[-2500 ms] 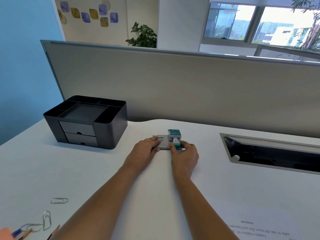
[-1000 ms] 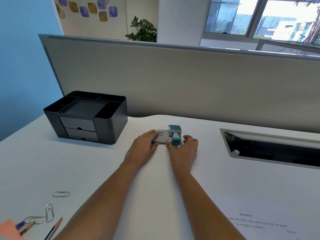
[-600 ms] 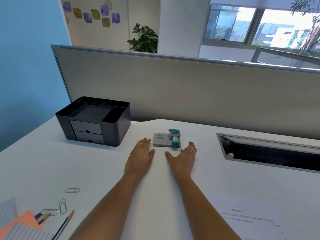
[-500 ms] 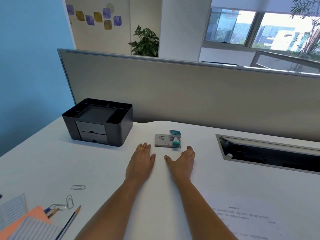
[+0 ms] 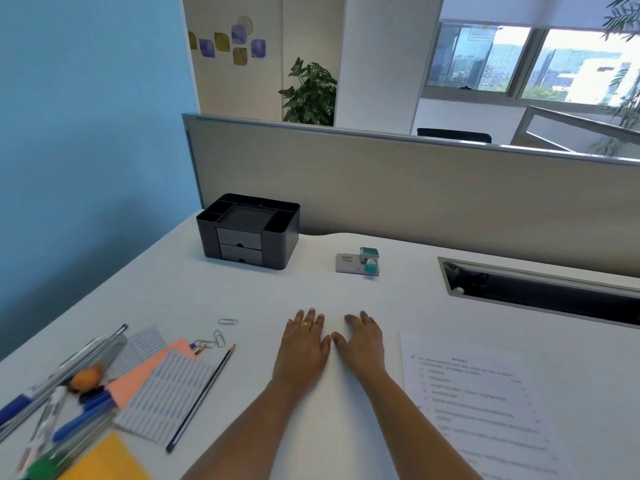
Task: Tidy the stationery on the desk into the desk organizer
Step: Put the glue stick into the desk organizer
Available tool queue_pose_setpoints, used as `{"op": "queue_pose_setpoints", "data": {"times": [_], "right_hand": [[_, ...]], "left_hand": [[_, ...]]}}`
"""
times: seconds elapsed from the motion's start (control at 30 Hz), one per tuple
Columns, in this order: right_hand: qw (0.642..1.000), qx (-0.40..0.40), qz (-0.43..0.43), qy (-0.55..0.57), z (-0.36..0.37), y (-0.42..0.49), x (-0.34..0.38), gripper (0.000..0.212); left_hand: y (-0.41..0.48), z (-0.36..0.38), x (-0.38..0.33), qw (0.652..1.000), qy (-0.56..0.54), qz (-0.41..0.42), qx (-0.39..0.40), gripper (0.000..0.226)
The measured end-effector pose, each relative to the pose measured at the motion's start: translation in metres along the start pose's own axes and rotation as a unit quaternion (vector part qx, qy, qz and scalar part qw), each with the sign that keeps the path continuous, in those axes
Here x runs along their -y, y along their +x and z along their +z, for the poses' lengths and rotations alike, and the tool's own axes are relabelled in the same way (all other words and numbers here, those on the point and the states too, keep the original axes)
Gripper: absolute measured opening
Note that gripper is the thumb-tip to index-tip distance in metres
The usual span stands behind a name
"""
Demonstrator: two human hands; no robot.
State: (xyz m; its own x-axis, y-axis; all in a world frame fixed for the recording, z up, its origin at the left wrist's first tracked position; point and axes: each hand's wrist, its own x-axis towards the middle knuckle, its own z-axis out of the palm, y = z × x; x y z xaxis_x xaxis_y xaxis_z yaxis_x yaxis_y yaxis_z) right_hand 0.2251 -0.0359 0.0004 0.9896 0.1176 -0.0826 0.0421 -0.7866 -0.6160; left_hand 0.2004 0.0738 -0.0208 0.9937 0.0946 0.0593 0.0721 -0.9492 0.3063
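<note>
1. We are seeing the black desk organizer [image 5: 277,237] standing upright at the desk's [image 5: 311,296] back left, its grey drawers [image 5: 239,239] shut.
2. We are seeing a pencil [image 5: 201,398], paper clips [image 5: 220,338] and blurred pens [image 5: 83,419] lying front left.

The left hand [image 5: 304,344] lies flat, palm down, fingers straight and slightly spread, holding nothing; a ring [image 5: 305,324] sits on one finger. The right hand [image 5: 362,342] lies just beside it, also palm down with relaxed, extended fingers, empty. The two thumb tips nearly meet. The bare left forearm [image 5: 249,427] and right forearm [image 5: 412,424] converge toward the hands.
</note>
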Motion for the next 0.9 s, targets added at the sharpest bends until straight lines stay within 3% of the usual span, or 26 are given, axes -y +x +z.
{"op": "queue_pose_setpoints", "data": {"times": [0.5,0.67,0.9], "right_hand": [[0.980,0.075,-0.062,-0.173,0.017,-0.128,-0.005,0.050],[0.967,0.066,-0.080,-0.231,0.021,-0.162,-0.006,0.052],[0.964,0.075,-0.090,-0.239,0.023,-0.184,-0.006,0.054]], "left_hand": [[-0.138,-0.022,0.011,0.998,-0.019,0.032,0.049,0.050],[-0.170,-0.028,0.020,0.997,-0.009,0.039,0.059,0.050],[-0.196,-0.035,0.022,0.998,-0.017,0.022,0.062,0.049]]}}
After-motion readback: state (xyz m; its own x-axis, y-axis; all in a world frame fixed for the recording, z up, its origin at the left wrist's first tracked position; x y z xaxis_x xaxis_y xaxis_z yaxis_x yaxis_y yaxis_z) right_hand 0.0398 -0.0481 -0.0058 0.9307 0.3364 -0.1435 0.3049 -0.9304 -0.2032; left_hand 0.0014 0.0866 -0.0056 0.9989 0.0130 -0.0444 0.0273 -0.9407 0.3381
